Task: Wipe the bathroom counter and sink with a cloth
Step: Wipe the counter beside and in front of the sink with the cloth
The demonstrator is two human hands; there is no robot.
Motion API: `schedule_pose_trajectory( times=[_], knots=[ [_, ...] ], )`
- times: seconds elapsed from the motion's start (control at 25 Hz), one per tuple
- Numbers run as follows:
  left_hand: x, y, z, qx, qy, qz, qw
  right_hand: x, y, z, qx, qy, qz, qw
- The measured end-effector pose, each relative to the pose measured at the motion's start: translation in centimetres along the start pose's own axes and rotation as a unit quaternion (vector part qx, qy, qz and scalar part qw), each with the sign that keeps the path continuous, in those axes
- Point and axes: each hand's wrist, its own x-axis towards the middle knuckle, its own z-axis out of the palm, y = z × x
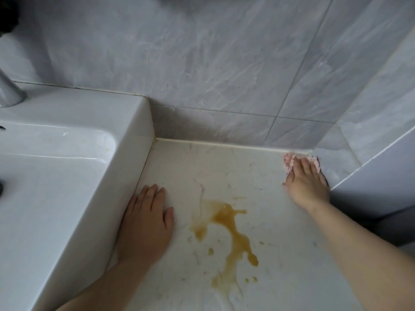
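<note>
Grey marble wall tiles back a pale counter with a brown spill at its middle. I see my right hand pressing flat, fingers straight, on a pink cloth in the far right corner. My left hand rests open, palm down, beside the white sink.

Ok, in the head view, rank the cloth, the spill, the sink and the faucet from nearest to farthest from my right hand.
1. The cloth, pressed under the right hand in the back right corner of the counter.
2. The spill, mid-counter, to that hand's left.
3. The sink, along the counter's left side.
4. The faucet, far left, behind the basin.
</note>
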Motion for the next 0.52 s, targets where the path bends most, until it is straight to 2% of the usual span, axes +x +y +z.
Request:
schedule_pose_trajectory(
  times=[0.04, 0.08, 0.12, 0.2, 0.28, 0.36, 0.44, 0.52],
  knots=[
    [0.0, 0.0, 0.0, 0.001, 0.0, -0.001, 1.0, -0.4, -0.3, -0.3, 0.011, -0.023, 0.056, 0.998],
    [-0.1, 0.0, -0.1, 0.001, 0.0, -0.003, 1.0, -1.1, -2.0, -0.3, 0.022, -0.028, 0.073, 0.997],
    [-0.1, 0.0, -0.2, 0.0, 0.0, -0.006, 1.0, -2.0, -4.3, 0.2, 0.031, -0.021, 0.052, 0.998],
    [-0.2, 0.2, -0.4, 0.002, -0.002, -0.018, 1.0, -4.9, -9.6, 1.4, 0.052, -0.007, -0.076, 0.996],
    [-0.4, 0.4, -0.6, 0.004, -0.014, -0.026, 1.0, -8.0, -12.2, 1.5, 0.064, -0.062, -0.181, 0.979],
    [-1.2, 0.0, -0.7, 0.003, -0.03, -0.018, 0.999, -8.3, -9.9, 1.0, 0.048, -0.058, -0.217, 0.973],
    [-2.6, -0.7, -0.9, 0.015, -0.037, 0.005, 0.999, -7.4, -5.3, 1.1, 0.028, 0.021, -0.182, 0.983],
    [-4.2, -0.8, -1.6, 0.018, -0.063, 0.012, 0.998, -6.1, -1.0, 0.5, 0.015, 0.03, -0.061, 0.998]
  ],
)
